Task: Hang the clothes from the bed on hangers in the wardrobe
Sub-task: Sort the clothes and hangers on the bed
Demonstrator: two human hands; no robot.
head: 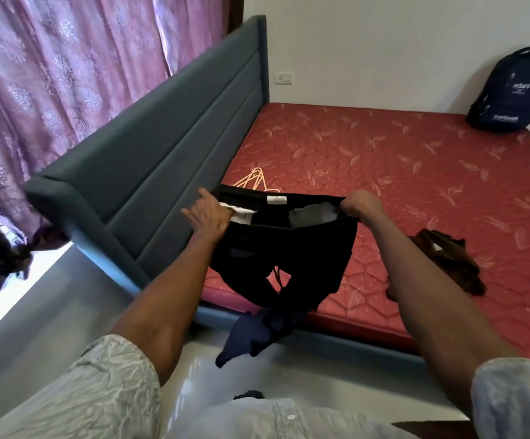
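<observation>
Hands hold up black pants (284, 251) over the near edge of the bed (399, 172). The left hand (210, 213) grips the waistband at one end; its thumb and first finger stick out, and its other fingers curl into the cloth. The right hand (360, 205) is a tight fist on the other end of the waistband. The waistband is pulled wide between them, and white pocket cloth shows inside. The pant legs hang down, and their ends drop past the bed edge toward the floor (45, 315).

Behind the pants, pale hangers (252, 180) lie on the red mattress, close to the blue headboard (175, 147). A brown cloth (450, 261) lies bunched on the mattress just beside the right arm. A dark blue cloth (251, 340) hangs off the bed edge under the pants and reaches the floor.

A dark backpack (507, 93) stands at the far corner of the bed, leaning on the white wall (384, 42). A white switch (284, 78) is on that wall near the headboard. Purple curtains (67, 68) hang behind the headboard on the left. The person wears a light shirt with rolled-up sleeves.
</observation>
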